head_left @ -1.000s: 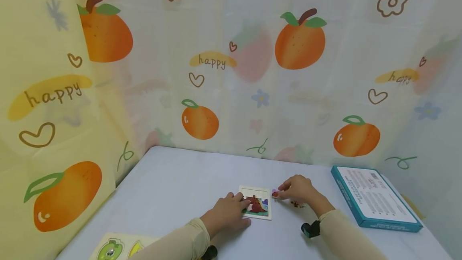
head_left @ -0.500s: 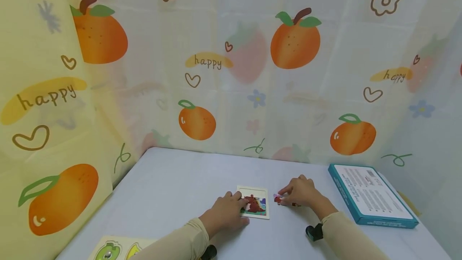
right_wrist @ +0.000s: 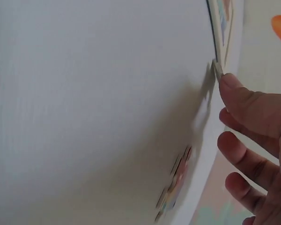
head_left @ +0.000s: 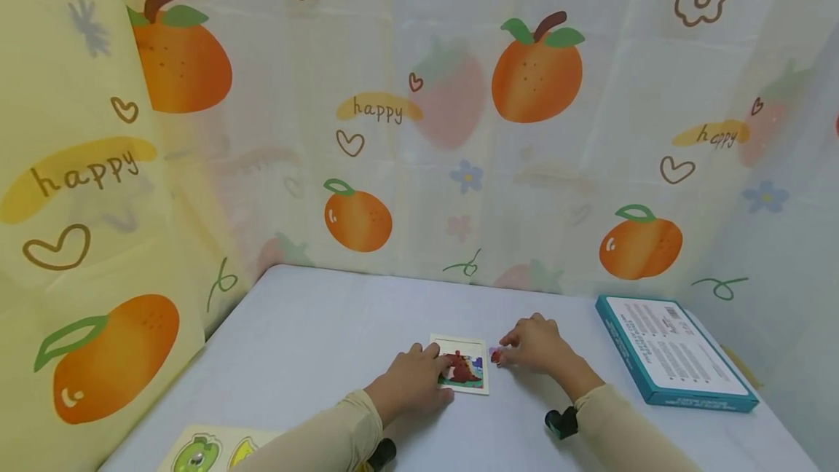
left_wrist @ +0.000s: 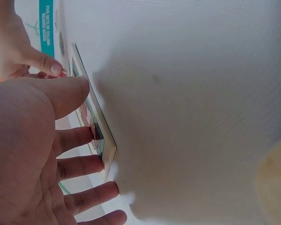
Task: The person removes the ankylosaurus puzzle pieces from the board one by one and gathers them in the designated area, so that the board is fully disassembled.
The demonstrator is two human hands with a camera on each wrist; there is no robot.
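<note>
Two hands at a small framed puzzle on a pale bench

The left hand (head_left: 414, 384) lies flat, fingers straight, pressing the near-left part of the thin square puzzle board (head_left: 467, 366), a cream-framed card with a red figure. Just right of it the right hand (head_left: 534, 347) pinches a small flat puzzle piece (head_left: 496, 355) at the board's right edge. Only the right wrist view shows more loose pieces (right_wrist: 175, 185) lying under that hand's palm on the finely woven white bench (head_left: 314, 341); a teal rectangular box (head_left: 675, 359) lies well to the right.
</note>
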